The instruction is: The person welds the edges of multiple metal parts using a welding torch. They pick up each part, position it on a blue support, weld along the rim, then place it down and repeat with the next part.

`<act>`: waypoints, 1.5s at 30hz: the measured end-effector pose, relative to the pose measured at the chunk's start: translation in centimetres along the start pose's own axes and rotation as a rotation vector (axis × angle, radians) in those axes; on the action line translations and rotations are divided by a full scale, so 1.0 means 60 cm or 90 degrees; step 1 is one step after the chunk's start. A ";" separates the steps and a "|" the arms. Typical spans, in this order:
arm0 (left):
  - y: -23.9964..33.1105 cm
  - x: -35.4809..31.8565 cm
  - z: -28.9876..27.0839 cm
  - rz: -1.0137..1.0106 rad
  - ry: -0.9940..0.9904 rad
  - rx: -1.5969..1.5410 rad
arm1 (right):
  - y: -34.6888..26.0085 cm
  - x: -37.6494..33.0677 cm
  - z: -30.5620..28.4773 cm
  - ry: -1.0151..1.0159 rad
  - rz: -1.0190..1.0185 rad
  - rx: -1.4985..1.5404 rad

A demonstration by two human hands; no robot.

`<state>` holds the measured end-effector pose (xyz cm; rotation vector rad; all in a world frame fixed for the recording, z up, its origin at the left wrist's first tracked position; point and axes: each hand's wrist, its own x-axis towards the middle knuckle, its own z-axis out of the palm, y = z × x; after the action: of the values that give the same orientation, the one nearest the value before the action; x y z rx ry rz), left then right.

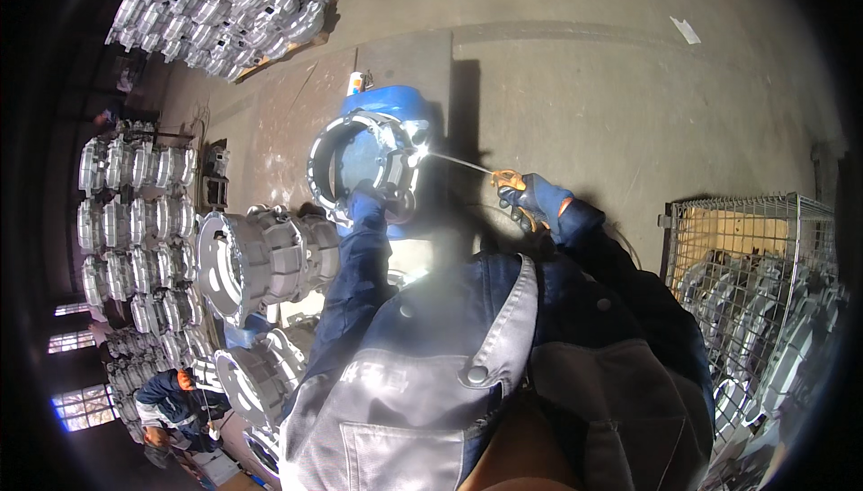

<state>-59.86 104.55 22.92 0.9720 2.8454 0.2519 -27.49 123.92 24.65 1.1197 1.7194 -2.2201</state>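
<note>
A grey ring-shaped metal casting (346, 145) rests on a blue drum (391, 100) ahead of me. A bright white glow (421, 144) burns at the casting's right edge. My left hand (367, 205), in a blue glove, is closed around a dark torch-like tool (397, 202) against the lower rim of the casting. My right hand (530, 199), in a blue and orange glove, pinches a thin metal rod (458, 163) whose tip reaches the glow. My blue jacket and grey apron fill the lower middle of the view.
A large grey housing (261, 257) lies at my left. Stacks of similar castings (135, 221) line the left side and a pallet (225, 6) at top left. A wire cage (755, 257) with castings stands at right. Another person (171, 401) crouches lower left.
</note>
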 end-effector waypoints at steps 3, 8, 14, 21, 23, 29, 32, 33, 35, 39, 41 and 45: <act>0.002 0.003 -0.004 -0.018 -0.032 0.001 | -0.016 -0.016 -0.003 0.030 -0.042 -0.073; -0.002 0.008 0.006 -0.093 -0.039 -0.078 | -0.078 -0.054 -0.004 0.005 -0.095 -0.100; -0.010 0.009 0.019 -0.243 -0.040 -0.513 | -0.204 0.014 0.060 0.108 -0.219 -0.458; 0.006 -0.074 -0.011 -0.005 0.312 -0.118 | -0.311 0.127 0.198 0.100 -0.257 -0.689; -0.001 -0.088 -0.012 -0.074 0.379 -0.326 | -0.312 0.122 0.229 0.086 -0.397 -0.763; -0.060 -0.102 -0.029 -0.253 0.473 -0.765 | -0.284 0.023 0.150 -0.174 -0.299 -0.664; -0.049 -0.073 -0.047 -0.201 0.364 -0.366 | -0.249 -0.036 0.054 -0.180 -0.261 -0.522; -0.035 -0.063 -0.050 -0.337 0.258 -0.589 | -0.237 -0.050 0.025 -0.116 -0.262 -0.493; -0.012 -0.038 -0.057 0.055 0.305 -0.150 | -0.207 -0.061 -0.009 0.027 -0.188 -0.474; 0.021 -0.010 -0.042 0.069 -0.044 -0.059 | -0.118 -0.083 -0.071 0.118 -0.019 -0.234; 0.019 -0.005 -0.030 0.053 -0.040 -0.068 | -0.056 -0.058 -0.067 -0.024 -0.389 -0.309; 0.026 0.004 0.003 -0.014 -0.031 -0.130 | 0.034 -0.045 -0.054 -0.137 -0.318 -0.260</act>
<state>-59.08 105.95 23.04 0.8934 2.7177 0.4981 -22.99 125.13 24.39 0.3759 2.3919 -1.9691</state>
